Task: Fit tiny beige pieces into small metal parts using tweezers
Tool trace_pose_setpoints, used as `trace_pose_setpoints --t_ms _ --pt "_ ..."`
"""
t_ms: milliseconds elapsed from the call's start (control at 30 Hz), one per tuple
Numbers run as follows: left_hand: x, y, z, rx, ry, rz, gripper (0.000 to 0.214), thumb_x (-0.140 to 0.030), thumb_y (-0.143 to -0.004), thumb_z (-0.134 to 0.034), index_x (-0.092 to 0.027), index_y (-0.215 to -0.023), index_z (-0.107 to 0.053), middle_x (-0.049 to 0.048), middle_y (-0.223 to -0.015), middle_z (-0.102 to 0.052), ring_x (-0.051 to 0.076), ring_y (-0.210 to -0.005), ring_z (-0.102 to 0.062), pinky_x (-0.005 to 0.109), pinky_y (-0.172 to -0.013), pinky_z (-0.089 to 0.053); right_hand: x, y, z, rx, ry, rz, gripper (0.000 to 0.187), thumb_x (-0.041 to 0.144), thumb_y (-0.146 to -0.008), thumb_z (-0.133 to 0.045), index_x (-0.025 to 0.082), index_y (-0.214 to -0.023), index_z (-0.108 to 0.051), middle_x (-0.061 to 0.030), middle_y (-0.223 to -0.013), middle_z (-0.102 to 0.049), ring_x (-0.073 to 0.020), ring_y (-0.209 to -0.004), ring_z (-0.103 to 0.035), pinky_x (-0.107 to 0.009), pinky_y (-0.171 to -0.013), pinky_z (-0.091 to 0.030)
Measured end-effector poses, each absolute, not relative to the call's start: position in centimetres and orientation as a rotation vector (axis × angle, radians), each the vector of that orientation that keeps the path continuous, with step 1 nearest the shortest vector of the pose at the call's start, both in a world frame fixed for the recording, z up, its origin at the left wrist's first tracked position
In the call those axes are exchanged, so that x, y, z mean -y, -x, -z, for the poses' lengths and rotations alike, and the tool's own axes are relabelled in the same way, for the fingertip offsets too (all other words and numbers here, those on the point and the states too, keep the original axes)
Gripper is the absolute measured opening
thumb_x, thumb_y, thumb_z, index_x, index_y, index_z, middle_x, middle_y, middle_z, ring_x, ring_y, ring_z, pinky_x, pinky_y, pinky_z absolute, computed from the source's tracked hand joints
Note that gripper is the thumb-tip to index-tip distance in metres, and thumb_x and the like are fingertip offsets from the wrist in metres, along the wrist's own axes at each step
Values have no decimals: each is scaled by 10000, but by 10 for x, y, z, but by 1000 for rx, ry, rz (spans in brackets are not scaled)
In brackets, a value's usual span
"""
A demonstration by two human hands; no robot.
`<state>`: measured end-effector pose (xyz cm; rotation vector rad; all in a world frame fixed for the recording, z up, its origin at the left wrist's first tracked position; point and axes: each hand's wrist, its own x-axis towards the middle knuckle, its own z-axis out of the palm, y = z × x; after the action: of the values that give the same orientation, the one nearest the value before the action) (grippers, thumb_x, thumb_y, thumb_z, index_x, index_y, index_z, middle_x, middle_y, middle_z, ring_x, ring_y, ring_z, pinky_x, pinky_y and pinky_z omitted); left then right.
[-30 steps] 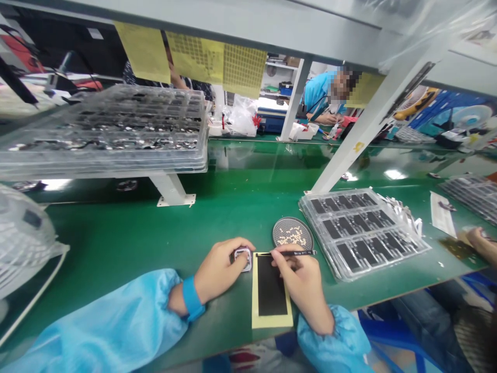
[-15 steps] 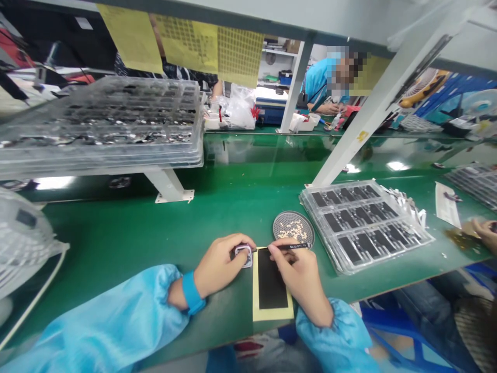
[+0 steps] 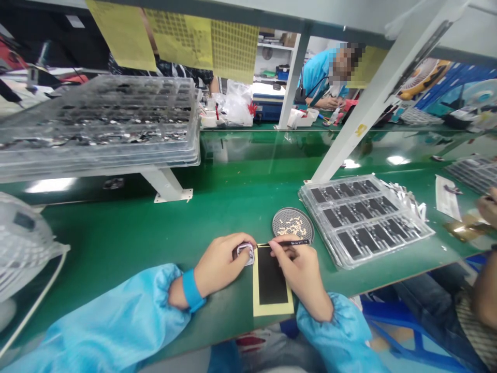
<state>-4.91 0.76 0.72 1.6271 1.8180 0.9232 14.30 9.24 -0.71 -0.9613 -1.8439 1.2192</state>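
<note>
The left hand (image 3: 219, 264) pinches a small silver frame part (image 3: 245, 252) on the green table (image 3: 128, 233), near the front edge. The right hand (image 3: 301, 272) grips black tweezers (image 3: 285, 243), their tip at the part. A black strip on yellow backing (image 3: 272, 282) lies between the hands. Just beyond sits a round mesh dish (image 3: 293, 225); right of it, a clear tray of black pieces (image 3: 365, 220).

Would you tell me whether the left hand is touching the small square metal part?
Touching. The head view shows the left hand with its fingers wrapped around the small square metal part, no gap visible between them.
</note>
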Motion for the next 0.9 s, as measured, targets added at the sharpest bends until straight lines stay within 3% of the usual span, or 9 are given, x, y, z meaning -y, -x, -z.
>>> trace_pose_setpoints --t_ms 167,333,400,533,767,900 --pt "-10 50 -3 -1671 -1292 -1162 218 -219 -867 -553 -222 -1011 -716 6 -930 -732 156 -809 -660 254 -720 -486 -91 -148 7 1728 983 -1173 182 344 -905 -691 166 -941 -703 -57 -802 -717 -160 -670 -704 -220 -552 -551" --pt "-10 45 -5 -1494 -976 -1221 305 -351 -850 -624 -147 -1061 -707 42 -805 -702 129 -590 -586 227 -529 -450 -86 -155 4 1613 811 -1128 83 238 -896 -706 162 -928 -694 -75 -896 -711 -164 -685 -694 -244 -545 -567" --pt "-10 43 -3 -1450 -983 -1212 319 -376 -847 -649 -139 -1051 -711 59 -840 -712 141 -636 -610 234 -564 -472 -84 -156 4 1590 706 -1119 37 172 -893 -697 170 -928 -685 -76 -929 -706 -178 -727 -703 -247 -529 -563" --pt "-8 42 4 -1519 -1136 -1170 273 -300 -845 -651 -167 -1069 -731 63 -924 -734 177 -791 -649 258 -692 -496 -83 -157 5 1614 560 -1097 122 84 -885 -675 191 -945 -670 -65 -922 -701 -201 -826 -714 -272 -597 -583" --pt "-7 45 6 -1695 -1352 -1052 318 -228 -869 -571 -261 -1140 -733 -6 -900 -725 121 -649 -542 241 -600 -415 -86 -156 12 1816 669 -1037 109 130 -874 -705 209 -948 -716 -60 -964 -713 -195 -847 -706 -292 -669 -598" --pt "-7 45 4 -1708 -1404 -1052 341 -193 -854 -573 -270 -1146 -732 -16 -989 -726 113 -672 -551 243 -637 -429 -87 -155 13 1901 692 -990 118 156 -877 -713 226 -970 -727 -40 -976 -717 -176 -834 -703 -281 -681 -605"
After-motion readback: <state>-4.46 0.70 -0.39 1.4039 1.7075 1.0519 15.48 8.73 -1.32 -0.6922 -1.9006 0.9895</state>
